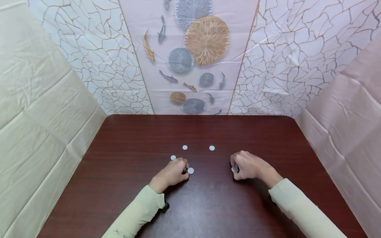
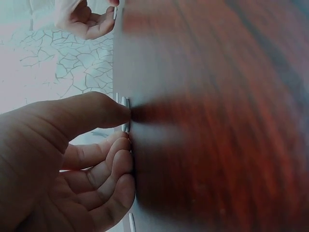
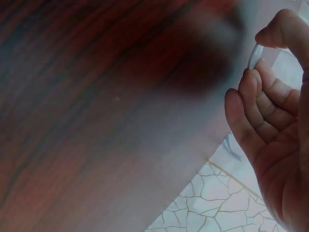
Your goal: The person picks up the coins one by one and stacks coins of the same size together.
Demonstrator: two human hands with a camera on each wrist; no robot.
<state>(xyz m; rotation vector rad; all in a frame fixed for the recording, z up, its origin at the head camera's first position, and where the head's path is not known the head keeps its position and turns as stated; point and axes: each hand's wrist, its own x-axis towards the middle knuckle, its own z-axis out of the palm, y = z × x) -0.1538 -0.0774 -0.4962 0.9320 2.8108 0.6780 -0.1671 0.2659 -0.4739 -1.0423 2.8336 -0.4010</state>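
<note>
A small round white disc (image 1: 190, 170) lies flat against the tabletop. The thumb and forefinger of my left hand (image 1: 172, 173) pinch its edge, the other fingers curled and resting on the wood. Over on the right, my right hand (image 1: 248, 165) holds another small disc (image 1: 234, 169) by its rim between thumb and fingertips. In the right wrist view that disc (image 3: 255, 56) stands edge-on, raised off the table. A third white disc (image 1: 173, 157) lies just beyond the left knuckles, which partly cover it.
Two more white discs, a left one (image 1: 185, 147) and a right one (image 1: 212, 148), lie farther back on the dark red-brown wooden table (image 1: 196, 129). Patterned cloth (image 1: 190, 59) hangs behind the far edge, and pale cloth walls (image 1: 35, 125) enclose both sides.
</note>
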